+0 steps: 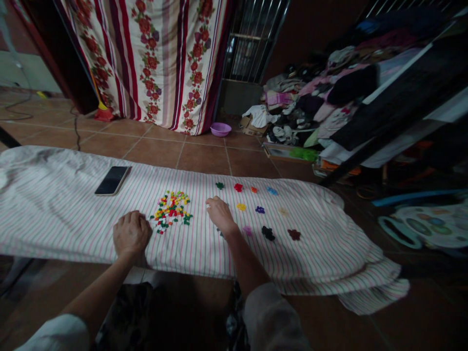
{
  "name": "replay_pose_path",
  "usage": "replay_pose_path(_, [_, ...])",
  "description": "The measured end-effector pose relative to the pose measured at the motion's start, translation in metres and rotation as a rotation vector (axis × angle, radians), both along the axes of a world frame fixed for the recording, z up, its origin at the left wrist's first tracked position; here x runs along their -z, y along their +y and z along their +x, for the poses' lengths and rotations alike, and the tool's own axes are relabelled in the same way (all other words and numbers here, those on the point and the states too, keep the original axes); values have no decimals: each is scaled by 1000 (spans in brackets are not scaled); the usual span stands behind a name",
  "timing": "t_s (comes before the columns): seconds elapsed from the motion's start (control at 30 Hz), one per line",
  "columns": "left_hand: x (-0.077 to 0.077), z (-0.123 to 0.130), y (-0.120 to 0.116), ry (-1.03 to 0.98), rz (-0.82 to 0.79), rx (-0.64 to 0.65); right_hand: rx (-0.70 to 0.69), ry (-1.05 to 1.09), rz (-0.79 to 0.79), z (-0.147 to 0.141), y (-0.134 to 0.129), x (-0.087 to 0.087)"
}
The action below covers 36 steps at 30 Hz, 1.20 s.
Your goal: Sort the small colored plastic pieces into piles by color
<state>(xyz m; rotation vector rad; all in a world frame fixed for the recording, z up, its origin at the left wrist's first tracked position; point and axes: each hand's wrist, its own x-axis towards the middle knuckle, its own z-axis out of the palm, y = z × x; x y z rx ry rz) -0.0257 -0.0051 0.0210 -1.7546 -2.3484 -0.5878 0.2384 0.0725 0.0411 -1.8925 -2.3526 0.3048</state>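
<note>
My left hand (131, 232) rests palm down on the striped cloth (84, 214), just left of a mixed pile of small coloured pieces (173, 209); it holds nothing. My right hand (220, 213) is over the cloth to the right of the pile, thumb and fingers pinched around what looks like a small white piece (208, 205). Small single-colour groups lie around and beyond that hand: green (219, 185), red (238, 187), orange (253, 189), light blue (271, 190), yellow (241, 207), dark blue (260, 210), beige (282, 211), pink (247, 230), black (268, 233) and brown (294, 234). A greyish group is partly hidden by my right wrist.
A phone (112, 181) lies on the cloth at the left. Beyond the table are a floral curtain (164, 63), a purple basin (220, 129) and a red dustpan (104, 113) on the tiled floor. Heaped clothes (314, 97) fill the right back, with a child's plastic seat-like item (431, 224) at far right.
</note>
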Motion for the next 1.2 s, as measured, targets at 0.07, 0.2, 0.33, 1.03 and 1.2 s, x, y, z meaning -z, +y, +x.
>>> replay_pose_path(0.07, [0,0,0,5,-1,-2,1,-10,8,-1,0,-1])
replay_pose_path(0.2, [1,0,0,22,1,-2,7,-27,23,-4,-3,-3])
replay_pose_path(0.33, [3,-1,1,31,25,11,28,-19,35,-8,-6,-4])
replay_pose_path(1.03, [5,0,2,23,67,18,191,30,91,-18,92,5])
replay_pose_path(1.2, [7,0,3,39,84,19,239,9,76,-20,94,10])
